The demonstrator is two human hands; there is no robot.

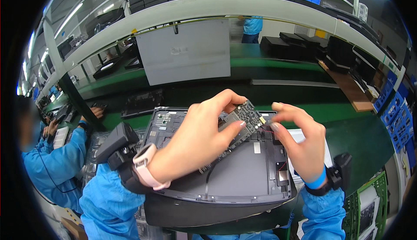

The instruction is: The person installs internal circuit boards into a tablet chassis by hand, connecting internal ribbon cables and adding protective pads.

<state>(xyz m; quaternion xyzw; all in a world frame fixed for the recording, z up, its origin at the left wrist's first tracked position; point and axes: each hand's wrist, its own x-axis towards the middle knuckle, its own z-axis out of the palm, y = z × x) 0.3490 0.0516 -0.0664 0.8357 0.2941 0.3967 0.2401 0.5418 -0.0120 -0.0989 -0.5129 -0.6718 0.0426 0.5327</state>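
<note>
My left hand grips a populated circuit board, thumb on its face and fingers behind its upper edge. The board is tilted above an open, dark grey flat device housing. At the board's right end is a small pale connector. Close beside it, my right hand has its fingers curled in a pinch at a thin wire, which looks red and dark; the exact grip is partly hidden. A speaker-like part sits along the housing's right side. A black cable lies across the housing.
White papers lie right of the housing, on the green bench. A large grey panel stands behind. Another dark frame lies back left. A co-worker in blue sleeves works at left. Blue plastic racks stand at right.
</note>
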